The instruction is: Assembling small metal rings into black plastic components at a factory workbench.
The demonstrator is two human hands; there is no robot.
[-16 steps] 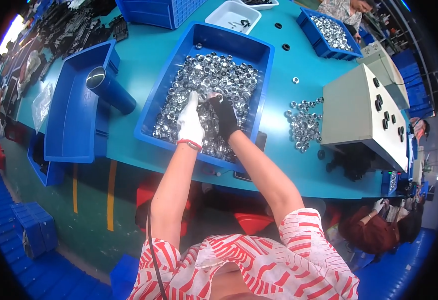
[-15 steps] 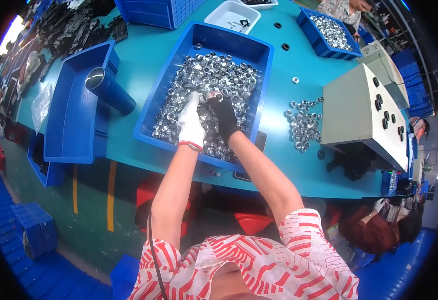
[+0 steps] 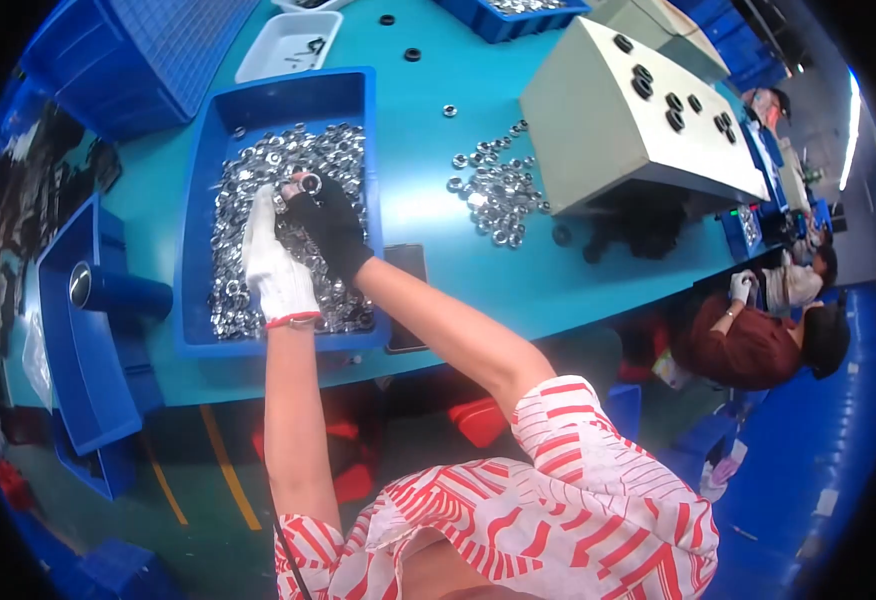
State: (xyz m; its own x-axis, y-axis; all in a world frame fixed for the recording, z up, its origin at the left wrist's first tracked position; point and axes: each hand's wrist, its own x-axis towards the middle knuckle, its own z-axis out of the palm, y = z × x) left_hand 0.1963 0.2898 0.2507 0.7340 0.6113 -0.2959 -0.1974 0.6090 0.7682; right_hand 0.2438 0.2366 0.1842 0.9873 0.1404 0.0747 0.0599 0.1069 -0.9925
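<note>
1. View's been swung round to the right since the earlier frame, so the blue bin (image 3: 288, 100) is seen farther left; both hands have been kept inside it.
2. Narrow grip on the right hand (image 3: 328, 228): one shiny ring (image 3: 309, 184) is pinched at its bare fingertips, held over the pile in the bin.
3. Pretty much alongside, the white-gloved left hand (image 3: 280, 265) is held over the bin too; can't be told whether anything's caught in that grip.
4. Bin's loaded with silvery rings (image 3: 235, 210).
5. Right of the bin: a dark flat slab (image 3: 406, 265) is laid just beside it on the teal worktop (image 3: 478, 285), then loose rings (image 3: 498, 195) are scattered, then a cream box (image 3: 593, 105) is parked, black rings (image 3: 642, 85) dotted on it.
6. Past the bin's far edge, a white tray (image 3: 257, 62) is set.
7. Left of the bin, a blue cylinder (image 3: 123, 292) is rested on a second blue tub (image 3: 93, 375).
</note>
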